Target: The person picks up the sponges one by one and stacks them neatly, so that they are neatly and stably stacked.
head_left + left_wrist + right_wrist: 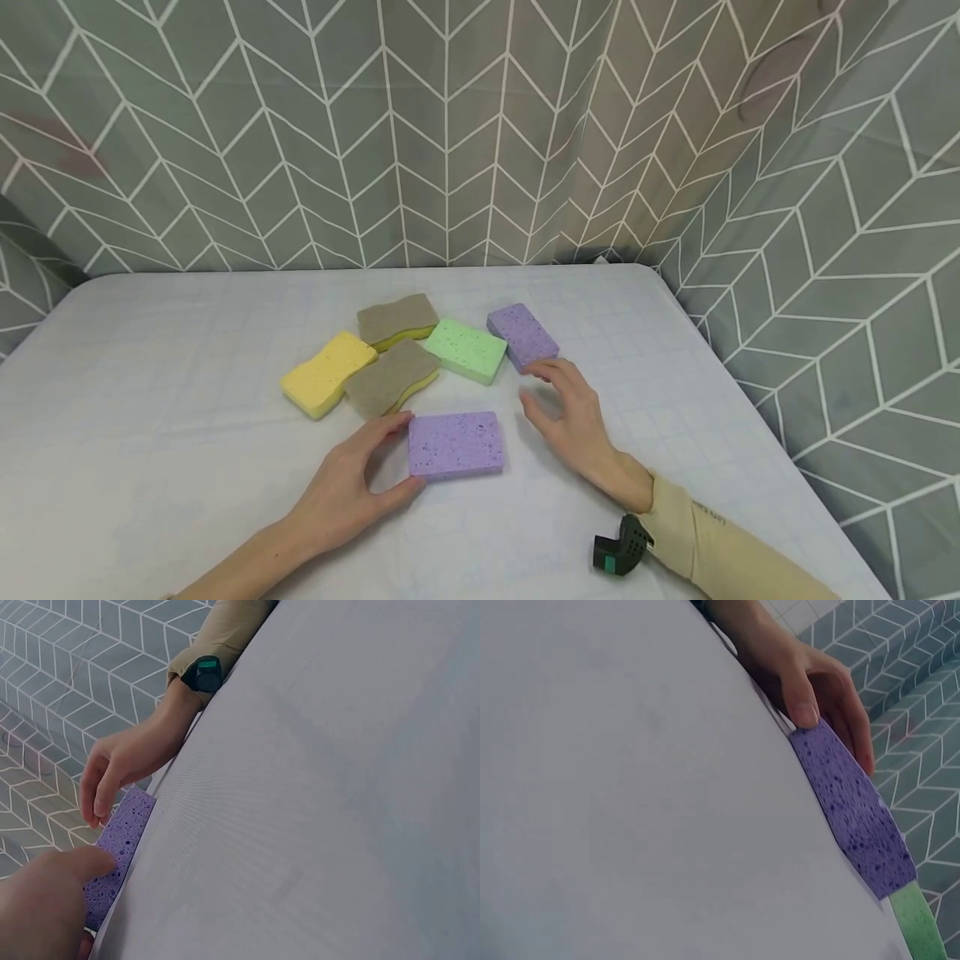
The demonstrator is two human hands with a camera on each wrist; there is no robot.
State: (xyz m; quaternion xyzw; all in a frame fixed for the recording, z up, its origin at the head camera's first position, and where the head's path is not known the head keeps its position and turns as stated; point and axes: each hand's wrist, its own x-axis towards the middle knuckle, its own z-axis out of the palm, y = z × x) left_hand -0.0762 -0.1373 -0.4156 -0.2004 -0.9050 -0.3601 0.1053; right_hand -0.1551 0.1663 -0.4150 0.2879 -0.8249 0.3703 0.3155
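A purple sponge (pixel 456 446) lies flat on the table near its front middle. My left hand (pixel 348 492) holds it by the left end, thumb at the near corner and fingers at the far one. The left wrist view shows that thumb over the pitted side of the sponge (pixel 116 851). To the right, my right hand (pixel 573 425) is loosely bent and empty, clear of the held sponge. Its fingertips overlap the near end of a second purple sponge (pixel 522 335) in the head view.
Behind the held sponge is a loose cluster: a green sponge (pixel 467 350), a yellow sponge (pixel 328 373), and two yellow sponges with grey-brown tops, one farther back (pixel 397 318) and one nearer (pixel 392 377). A patterned curtain (pixel 450 133) hangs beyond the white-covered table (pixel 150 467).
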